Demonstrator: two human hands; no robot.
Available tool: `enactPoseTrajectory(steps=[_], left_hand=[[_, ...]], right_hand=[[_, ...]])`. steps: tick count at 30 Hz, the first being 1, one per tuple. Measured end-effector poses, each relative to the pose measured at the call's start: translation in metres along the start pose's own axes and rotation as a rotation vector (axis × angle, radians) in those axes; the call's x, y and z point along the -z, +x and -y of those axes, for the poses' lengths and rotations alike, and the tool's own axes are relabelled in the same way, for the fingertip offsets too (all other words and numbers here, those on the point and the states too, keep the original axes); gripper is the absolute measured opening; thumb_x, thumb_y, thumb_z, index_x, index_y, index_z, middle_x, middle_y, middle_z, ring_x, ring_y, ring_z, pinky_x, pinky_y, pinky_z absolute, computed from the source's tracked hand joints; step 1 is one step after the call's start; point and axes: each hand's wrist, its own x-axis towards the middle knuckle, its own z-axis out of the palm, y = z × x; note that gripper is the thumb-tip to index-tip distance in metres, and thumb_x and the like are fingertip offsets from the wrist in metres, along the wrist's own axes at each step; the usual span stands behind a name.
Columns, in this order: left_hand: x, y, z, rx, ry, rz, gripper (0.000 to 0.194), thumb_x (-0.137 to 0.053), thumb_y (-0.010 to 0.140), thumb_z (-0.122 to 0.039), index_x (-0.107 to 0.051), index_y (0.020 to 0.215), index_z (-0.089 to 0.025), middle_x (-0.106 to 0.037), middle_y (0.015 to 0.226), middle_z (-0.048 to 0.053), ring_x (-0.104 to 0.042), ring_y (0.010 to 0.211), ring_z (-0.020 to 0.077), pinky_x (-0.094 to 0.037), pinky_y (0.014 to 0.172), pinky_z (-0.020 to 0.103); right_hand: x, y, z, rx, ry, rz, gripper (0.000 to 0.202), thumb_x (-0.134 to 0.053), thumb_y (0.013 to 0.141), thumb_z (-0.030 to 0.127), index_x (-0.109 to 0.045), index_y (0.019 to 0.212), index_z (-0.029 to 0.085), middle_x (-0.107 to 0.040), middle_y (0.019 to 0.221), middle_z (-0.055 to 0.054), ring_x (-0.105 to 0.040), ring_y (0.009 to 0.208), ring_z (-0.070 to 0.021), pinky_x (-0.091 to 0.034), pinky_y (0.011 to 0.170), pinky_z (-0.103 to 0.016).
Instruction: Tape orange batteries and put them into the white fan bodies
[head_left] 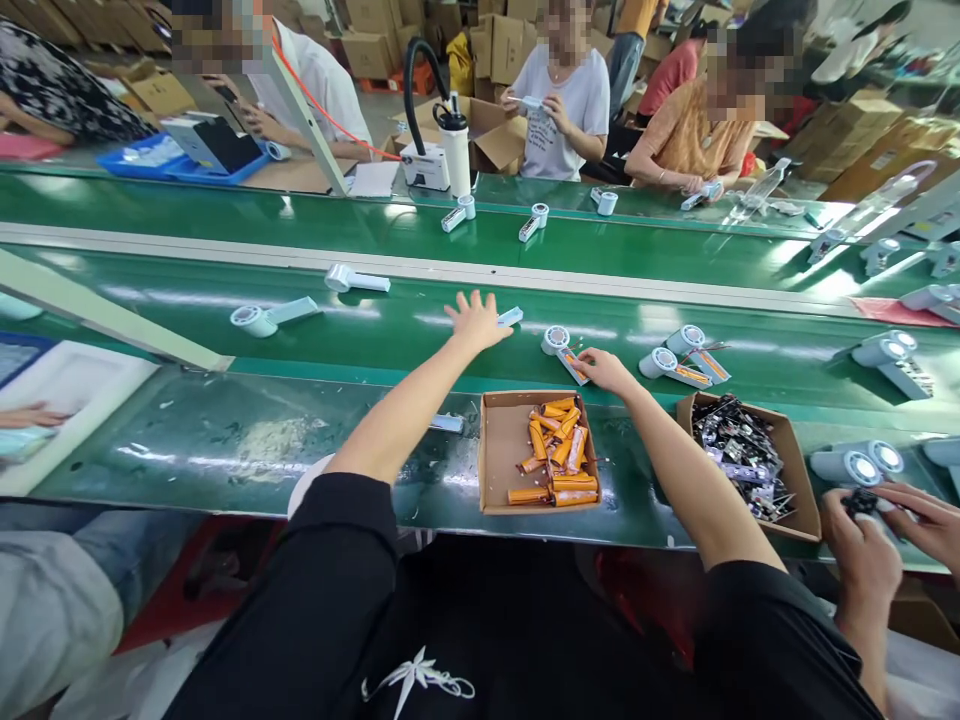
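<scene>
My left hand (474,324) is stretched out over the green belt with its fingers spread. Beneath it lies a light-blue handheld fan (511,317), its round head hidden by the hand. My right hand (604,372) has its thumb and fingers closed at the handle of an opened handheld fan (556,339), where an orange battery (576,368) shows inside. Close in front of me stands a cardboard tray (495,440) of loose orange batteries (559,440). Two more opened fans (658,362) with batteries and thin wires lie to the right.
A cardboard box (806,490) of small dark electronic parts stands at the right, beside a co-worker's hands (862,545). Two fans (357,280) lie leftward on the belt. A slanted metal post (112,310) rises at left. Several co-workers sit across the line.
</scene>
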Motion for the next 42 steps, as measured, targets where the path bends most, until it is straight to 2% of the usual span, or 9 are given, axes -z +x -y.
enactPoseTrajectory(steps=[4,9,15,20,23,27,32,37,42], left_hand=[[0.017,-0.028,0.057,-0.018,0.079,0.179,0.060,-0.064,0.092,-0.051,-0.060,0.144,-0.023,-0.067,0.138,0.018,-0.063,0.126,0.0385,-0.051,0.105,0.047],[0.041,-0.083,0.119,-0.140,0.112,0.300,0.068,-0.069,0.088,-0.057,-0.054,0.151,-0.038,-0.068,0.142,0.008,-0.065,0.125,0.0358,-0.052,0.102,0.042],[0.042,-0.115,0.177,-0.268,0.036,0.492,0.073,-0.068,0.087,-0.054,-0.053,0.155,-0.036,-0.063,0.152,0.006,-0.062,0.133,0.0312,-0.049,0.106,0.036],[0.035,-0.088,0.204,-0.378,-0.242,0.659,0.081,-0.074,0.079,-0.068,-0.059,0.151,-0.033,-0.059,0.157,0.003,-0.058,0.140,0.0283,-0.045,0.114,0.033],[0.035,-0.044,0.226,-0.201,-0.336,0.350,0.070,-0.064,0.088,-0.066,-0.064,0.146,-0.027,-0.067,0.147,0.005,-0.062,0.134,0.0282,-0.046,0.115,0.034],[0.034,0.035,0.266,0.149,-0.282,-0.155,0.082,-0.055,0.095,-0.053,-0.039,0.162,-0.009,-0.040,0.167,0.024,-0.030,0.158,0.0396,-0.021,0.131,0.053],[0.029,0.098,0.310,0.607,-0.406,-0.207,0.094,-0.065,0.089,-0.054,-0.029,0.163,-0.009,-0.043,0.160,0.031,-0.038,0.153,0.0464,-0.028,0.124,0.062],[0.019,0.086,0.325,0.454,-0.465,-0.111,0.100,-0.085,0.072,-0.039,-0.036,0.157,-0.020,-0.064,0.137,0.016,-0.063,0.125,0.0350,-0.048,0.111,0.049],[0.017,0.033,0.293,-0.093,-0.391,0.107,0.086,-0.091,0.056,-0.042,-0.062,0.135,-0.024,-0.061,0.132,0.009,-0.061,0.122,0.0322,-0.048,0.113,0.045]], right_hand=[[-0.010,0.000,-0.013,0.026,0.051,0.038,0.035,-0.048,0.108,0.025,-0.070,0.132,0.014,-0.076,0.130,-0.014,-0.072,0.112,-0.0232,-0.053,0.096,-0.029],[-0.028,0.008,-0.028,-0.037,0.029,-0.011,0.034,-0.054,0.101,0.019,-0.068,0.130,0.008,-0.072,0.127,-0.024,-0.068,0.114,-0.0317,-0.051,0.101,-0.038],[-0.029,-0.001,-0.042,-0.041,0.075,-0.061,0.033,-0.052,0.101,0.028,-0.069,0.126,0.017,-0.077,0.114,-0.014,-0.070,0.101,-0.0286,-0.055,0.092,-0.039],[-0.049,-0.024,-0.033,-0.046,0.063,-0.292,0.043,-0.039,0.101,0.031,-0.067,0.128,0.013,-0.069,0.116,-0.021,-0.063,0.113,-0.0344,-0.050,0.103,-0.051],[-0.067,-0.034,-0.031,-0.015,-0.018,-0.488,0.048,-0.036,0.103,0.038,-0.067,0.129,0.013,-0.065,0.119,-0.022,-0.060,0.115,-0.0359,-0.044,0.107,-0.056],[-0.076,-0.034,-0.038,0.033,-0.078,-0.633,0.043,-0.037,0.104,0.039,-0.070,0.118,0.016,-0.068,0.116,-0.019,-0.060,0.114,-0.0349,-0.043,0.105,-0.056],[-0.074,-0.029,-0.049,-0.008,-0.041,-0.652,0.038,-0.037,0.102,0.036,-0.071,0.107,0.019,-0.071,0.108,-0.017,-0.062,0.105,-0.0334,-0.047,0.098,-0.053],[-0.075,-0.028,-0.054,-0.071,0.002,-0.675,0.035,-0.039,0.100,0.035,-0.070,0.104,0.019,-0.071,0.107,-0.017,-0.061,0.104,-0.0331,-0.048,0.098,-0.052],[-0.077,-0.027,-0.059,-0.140,0.048,-0.678,0.035,-0.039,0.099,0.035,-0.070,0.105,0.019,-0.069,0.112,-0.018,-0.059,0.107,-0.0341,-0.047,0.102,-0.054]])
